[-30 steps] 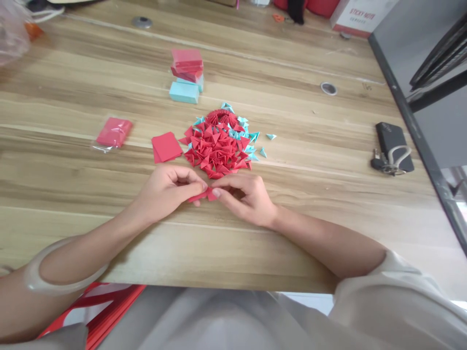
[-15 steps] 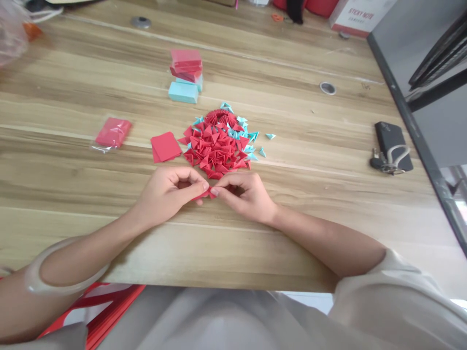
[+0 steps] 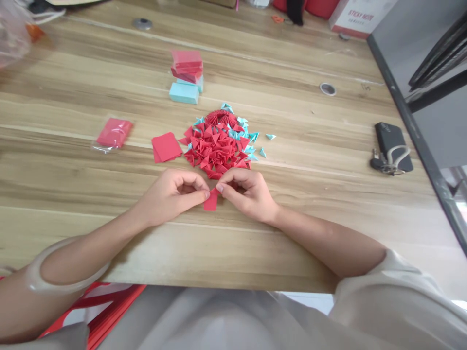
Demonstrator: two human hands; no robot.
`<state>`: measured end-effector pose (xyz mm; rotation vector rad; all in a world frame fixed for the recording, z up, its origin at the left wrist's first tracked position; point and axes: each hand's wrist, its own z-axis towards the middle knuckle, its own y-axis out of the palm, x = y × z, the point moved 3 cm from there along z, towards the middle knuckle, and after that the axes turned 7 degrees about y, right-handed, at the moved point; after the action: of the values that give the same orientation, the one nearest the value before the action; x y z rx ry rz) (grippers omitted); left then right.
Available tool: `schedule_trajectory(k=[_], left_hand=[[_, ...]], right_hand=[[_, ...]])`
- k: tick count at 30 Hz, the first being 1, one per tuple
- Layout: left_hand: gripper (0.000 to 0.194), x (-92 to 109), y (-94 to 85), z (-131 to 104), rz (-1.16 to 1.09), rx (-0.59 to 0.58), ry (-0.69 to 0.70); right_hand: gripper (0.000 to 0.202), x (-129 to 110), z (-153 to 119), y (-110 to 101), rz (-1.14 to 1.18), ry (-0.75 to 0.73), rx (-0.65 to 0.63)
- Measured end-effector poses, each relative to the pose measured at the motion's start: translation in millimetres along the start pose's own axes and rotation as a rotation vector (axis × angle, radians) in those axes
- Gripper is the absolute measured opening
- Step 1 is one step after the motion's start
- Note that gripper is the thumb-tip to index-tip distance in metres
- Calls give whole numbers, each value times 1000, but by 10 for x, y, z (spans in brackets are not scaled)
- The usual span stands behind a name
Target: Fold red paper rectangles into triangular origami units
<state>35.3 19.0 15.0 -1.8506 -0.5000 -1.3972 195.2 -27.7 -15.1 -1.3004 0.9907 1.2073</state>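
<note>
A small red paper piece [image 3: 210, 201] is pinched between both hands near the table's front edge. My left hand [image 3: 175, 195] grips its left side between thumb and fingers. On its upper right corner, my right hand [image 3: 250, 194] closes thumb and forefinger. Just beyond my hands lies a heap of folded red paper triangles [image 3: 217, 150], with light blue triangles [image 3: 251, 138] along its right side. A ring of joined red pieces [image 3: 221, 118] rests at the back of the heap. Flat red paper squares [image 3: 166, 147] lie to its left.
A wrapped red paper pack [image 3: 115, 132] lies at left. Red packs [image 3: 187, 63] and blue paper blocks [image 3: 183, 93] stand behind the heap. At right are a black case [image 3: 396, 141] and keys [image 3: 386, 167]. A sticky note box [image 3: 359, 17] stands at the back right.
The red paper between my fingers now shows a flat rectangle hanging toward me, where before only a narrow strip showed. My right hand has shifted slightly right and my left fingers have drawn up.
</note>
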Motion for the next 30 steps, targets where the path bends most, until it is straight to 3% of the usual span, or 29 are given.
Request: schedule_trajectory(k=[5, 16, 23, 30], left_hand=[[18, 5, 10, -10, -9, -24, -4], [22, -10, -12, -19, 42, 19, -58], [13, -12, 16, -4, -53, -33, 1], [12, -64, -32, -12, -125, 150, -5]], right_hand=[[14, -16, 0, 1, -7, -31, -13], [18, 13, 10, 3, 17, 60, 5], [17, -36, 11, 13, -35, -112, -18], [19, 9, -37, 13, -85, -144, 76]])
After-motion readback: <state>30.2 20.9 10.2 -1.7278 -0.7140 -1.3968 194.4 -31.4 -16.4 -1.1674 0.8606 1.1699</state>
